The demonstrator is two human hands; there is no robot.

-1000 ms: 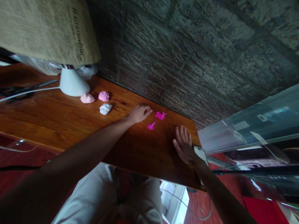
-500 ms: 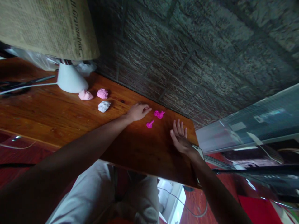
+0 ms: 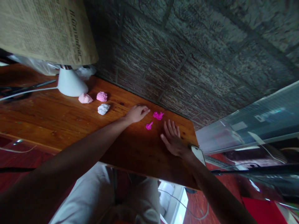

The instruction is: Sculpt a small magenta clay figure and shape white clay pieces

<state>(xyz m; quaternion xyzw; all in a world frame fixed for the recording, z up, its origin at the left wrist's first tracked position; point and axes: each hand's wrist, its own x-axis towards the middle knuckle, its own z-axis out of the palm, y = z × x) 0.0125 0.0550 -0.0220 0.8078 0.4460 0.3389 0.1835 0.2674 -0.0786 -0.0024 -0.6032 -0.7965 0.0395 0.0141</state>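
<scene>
1. Magenta clay-like ruffled piece (image 3: 158,115) lies on the wooden tabletop (image 3: 144,152), towards the far edge; a smaller magenta stemmed piece (image 3: 149,125) sits just nearer and slightly left, apart from it.
2. Both magenta pieces probably rest here because the spot is within easy reach of either hand, and the gap between them seems to keep their thin, soft-looking shapes from sticking together.
3. Relative to the hands, the two pieces lie between them: the left hand (image 3: 138,114) is just to their left, the right hand (image 3: 172,139) to their right and a little nearer. Neither visibly touches them.
4. Left fingers are loosely curled, thumb side towards the ruffled piece; whether anything is pinched inside cannot be told. The right hand is spread, palm down, apparently resting on the wood for support, with nothing seen in it.
5. Further left, a pale pink lump (image 3: 85,98), a brighter pink lump (image 3: 102,96) and a white lump (image 3: 103,109) form a loose group, perhaps set aside to keep colours separate, beside the white lamp base (image 3: 72,83).
6. At the right end, a phone (image 3: 198,155) lies beside the right forearm.
</scene>
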